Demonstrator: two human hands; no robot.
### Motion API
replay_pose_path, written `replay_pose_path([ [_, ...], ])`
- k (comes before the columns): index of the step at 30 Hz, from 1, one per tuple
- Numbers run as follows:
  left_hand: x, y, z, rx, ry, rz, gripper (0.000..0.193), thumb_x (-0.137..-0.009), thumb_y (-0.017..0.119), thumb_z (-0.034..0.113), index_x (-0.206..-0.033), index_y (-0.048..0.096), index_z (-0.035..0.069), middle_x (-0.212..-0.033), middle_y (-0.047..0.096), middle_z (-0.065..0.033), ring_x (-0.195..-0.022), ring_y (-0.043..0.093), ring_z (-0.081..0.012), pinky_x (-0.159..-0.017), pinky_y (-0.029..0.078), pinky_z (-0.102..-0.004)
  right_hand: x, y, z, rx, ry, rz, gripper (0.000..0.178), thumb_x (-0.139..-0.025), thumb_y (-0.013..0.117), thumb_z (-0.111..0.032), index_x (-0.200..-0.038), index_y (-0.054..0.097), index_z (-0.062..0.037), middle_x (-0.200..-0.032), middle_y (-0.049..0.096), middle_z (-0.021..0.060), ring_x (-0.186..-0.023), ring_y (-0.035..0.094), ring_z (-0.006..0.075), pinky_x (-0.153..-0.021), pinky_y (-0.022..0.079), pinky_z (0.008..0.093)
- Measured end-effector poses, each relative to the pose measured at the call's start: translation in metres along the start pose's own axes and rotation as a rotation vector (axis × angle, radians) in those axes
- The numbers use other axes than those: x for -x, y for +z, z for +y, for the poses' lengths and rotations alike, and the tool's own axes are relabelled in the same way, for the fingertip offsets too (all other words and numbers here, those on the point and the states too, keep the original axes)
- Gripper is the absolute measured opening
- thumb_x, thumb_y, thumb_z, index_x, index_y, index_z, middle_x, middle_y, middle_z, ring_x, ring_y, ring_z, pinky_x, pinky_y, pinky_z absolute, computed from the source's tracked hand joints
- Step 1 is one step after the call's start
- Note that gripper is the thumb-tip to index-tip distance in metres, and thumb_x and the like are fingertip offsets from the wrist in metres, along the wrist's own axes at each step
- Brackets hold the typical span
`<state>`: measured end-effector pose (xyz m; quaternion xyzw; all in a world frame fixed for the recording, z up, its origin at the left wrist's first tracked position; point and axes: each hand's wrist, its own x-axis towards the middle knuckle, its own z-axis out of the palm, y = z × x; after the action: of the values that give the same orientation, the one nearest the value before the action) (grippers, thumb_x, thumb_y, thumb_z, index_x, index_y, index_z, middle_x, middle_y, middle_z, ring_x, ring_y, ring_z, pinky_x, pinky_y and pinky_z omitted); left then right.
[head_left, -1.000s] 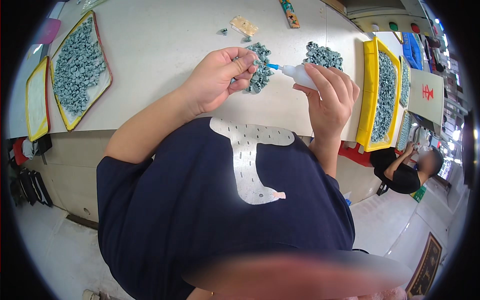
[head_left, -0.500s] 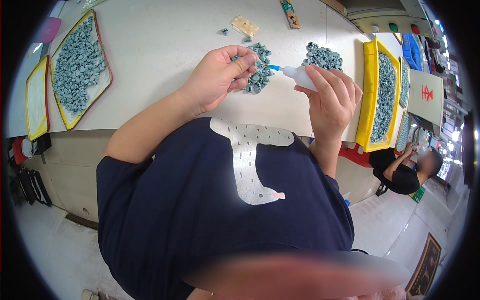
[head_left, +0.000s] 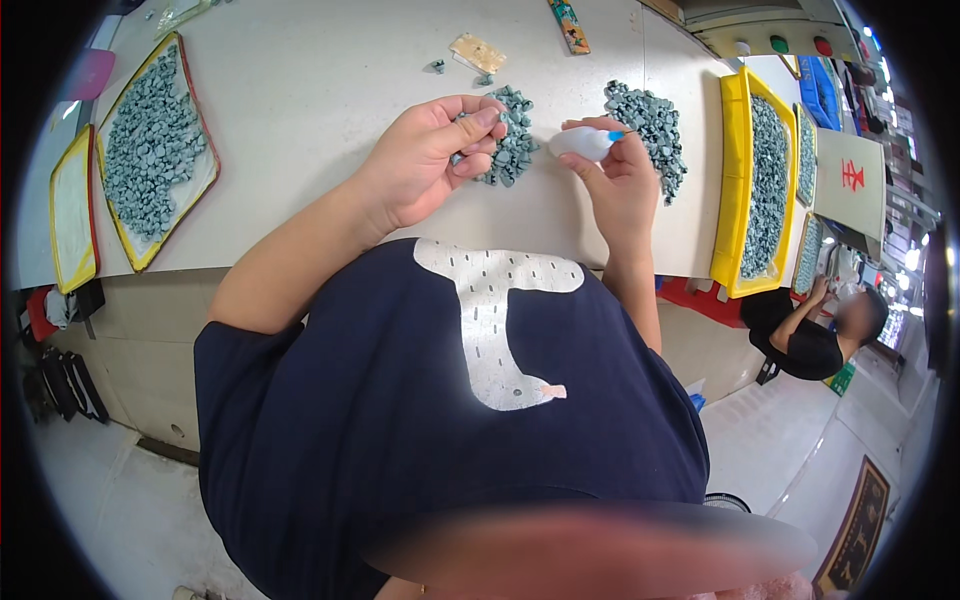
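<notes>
My right hand [head_left: 622, 190] is closed round a small white squeeze bottle [head_left: 582, 144] with a blue tip, which points to the right, away from my left hand. My left hand [head_left: 432, 160] has thumb and fingers pinched together; what lies between them is too small or hidden to make out. Just beside those fingertips is a heap of small grey-green pieces [head_left: 515, 140], partly covered by the hand. A second heap of grey-green pieces [head_left: 652, 125] lies on the white table beyond my right hand.
Far left, a yellow-rimmed tray [head_left: 217, 170] holds many similar pieces, beside another yellow-rimmed tray [head_left: 72, 205]. A yellow bin [head_left: 731, 190] of pieces stands at right. Toward the back lie a beige card [head_left: 478, 53] and a green-orange packet [head_left: 569, 25]. A person [head_left: 815, 340] sits at far right.
My right hand has drawn the bottle away from my left fingertips and turned it, so its blue tip faces right instead of left. The left hand keeps its pinch, almost unmoved.
</notes>
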<state>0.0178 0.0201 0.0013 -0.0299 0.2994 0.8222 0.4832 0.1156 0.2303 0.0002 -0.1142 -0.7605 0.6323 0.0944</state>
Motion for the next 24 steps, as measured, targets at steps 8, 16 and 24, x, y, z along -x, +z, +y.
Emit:
replay_pose_path([
  [8, -0.001, 0.004, -0.003, -0.051, -0.026, 0.078, 0.019, -0.096, 0.055, 0.013, -0.108, 0.052, -0.001, -0.093, 0.057, -0.0051, -0.062, 0.034, -0.0061, -0.053, 0.031, -0.0184, -0.01, -0.027, -0.006, 0.262, -0.236, 0.097, 0.028, -0.083, 0.068, -0.007, -0.11, 0.061, -0.0011, -0.102, 0.067, 0.0058, -0.097, 0.062, 0.0154, -0.084, 0.048, 0.028],
  [16, 0.001, 0.005, -0.003, -0.057, -0.074, 0.056, 0.017, -0.096, 0.054, 0.011, -0.108, 0.053, -0.001, -0.093, 0.058, -0.0056, -0.064, 0.037, -0.0051, -0.053, 0.032, -0.018, -0.024, -0.035, -0.009, 1.026, -0.386, -0.113, 0.027, -0.075, 0.061, 0.006, -0.098, 0.07, -0.0051, -0.1, 0.067, 0.0103, -0.092, 0.061, 0.0285, -0.081, 0.05, 0.0346],
  [24, 0.002, 0.007, -0.002, -0.044, -0.133, 0.013, 0.014, -0.097, 0.053, 0.011, -0.107, 0.053, 0.002, -0.092, 0.057, -0.0046, -0.067, 0.041, -0.0054, -0.054, 0.033, -0.0172, -0.022, -0.033, -0.003, 1.047, -0.289, -0.039, 0.021, -0.083, 0.061, -0.002, -0.104, 0.067, -0.0046, -0.099, 0.063, 0.0102, -0.088, 0.061, 0.0274, -0.078, 0.05, 0.0344],
])
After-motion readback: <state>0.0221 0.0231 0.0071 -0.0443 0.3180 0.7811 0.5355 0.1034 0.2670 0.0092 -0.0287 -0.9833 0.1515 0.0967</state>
